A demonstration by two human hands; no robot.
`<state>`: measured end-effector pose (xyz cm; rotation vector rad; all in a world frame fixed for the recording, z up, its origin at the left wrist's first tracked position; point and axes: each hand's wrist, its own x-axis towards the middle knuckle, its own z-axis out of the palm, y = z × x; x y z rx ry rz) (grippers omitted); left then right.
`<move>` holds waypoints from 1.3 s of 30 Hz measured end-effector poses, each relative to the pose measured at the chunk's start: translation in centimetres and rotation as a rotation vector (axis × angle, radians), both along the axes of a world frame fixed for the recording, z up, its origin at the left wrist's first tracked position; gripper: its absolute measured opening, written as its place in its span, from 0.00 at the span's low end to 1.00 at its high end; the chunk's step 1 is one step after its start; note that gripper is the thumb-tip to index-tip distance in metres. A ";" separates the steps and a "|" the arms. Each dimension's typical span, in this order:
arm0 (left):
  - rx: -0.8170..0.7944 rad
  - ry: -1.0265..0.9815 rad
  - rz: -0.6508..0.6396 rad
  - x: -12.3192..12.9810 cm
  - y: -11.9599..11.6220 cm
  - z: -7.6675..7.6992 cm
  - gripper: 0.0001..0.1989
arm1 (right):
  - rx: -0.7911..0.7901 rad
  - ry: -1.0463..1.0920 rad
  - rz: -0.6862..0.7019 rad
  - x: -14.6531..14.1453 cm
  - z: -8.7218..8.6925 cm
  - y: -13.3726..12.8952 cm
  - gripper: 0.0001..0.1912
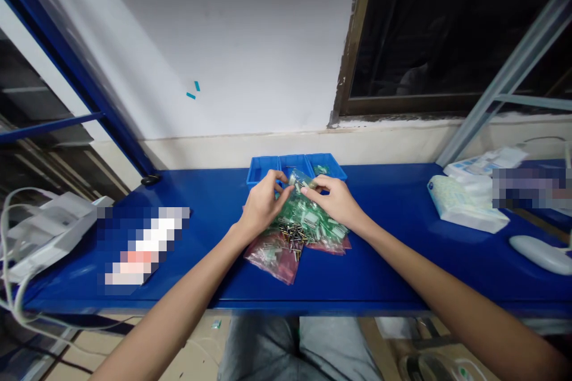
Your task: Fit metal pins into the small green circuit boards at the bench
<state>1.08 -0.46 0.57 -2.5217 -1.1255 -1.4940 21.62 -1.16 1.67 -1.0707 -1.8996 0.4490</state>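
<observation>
A small clear plastic bag (295,179) with pale pieces inside is pinched between my two hands. My left hand (263,201) grips its left side, thumb and fingertips together. On the other side, my right hand (334,195) holds the bag in a similar pinch. Right below lies a heap of green-tinted plastic bags (313,218) with small pale and metallic parts. Loose screws (294,240), dark and brassy, spill out at the front of the heap. Pinkish plastic bags (273,257) lie under and in front of it. Behind my hands stand joined blue bins (263,170), the right one holding something green.
Everything lies on a blue table (384,268) against a white wall. At the right are a tissue pack (469,205) and a white, rounded object (540,253). White equipment (58,232) with cables stands at the left, near a blurred-out item (145,250).
</observation>
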 end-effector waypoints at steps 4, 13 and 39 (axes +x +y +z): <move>0.006 0.053 -0.106 0.0 -0.3 0.5 0.05 | -0.027 0.043 0.043 0.0 0.0 0.1 0.22; -0.020 0.136 -0.166 0.2 -0.8 0.6 0.18 | -0.028 0.134 0.094 -0.2 0.2 -0.4 0.12; -0.039 0.193 -0.094 0.2 -1.2 0.8 0.05 | -0.266 0.345 0.266 0.1 0.6 -0.1 0.11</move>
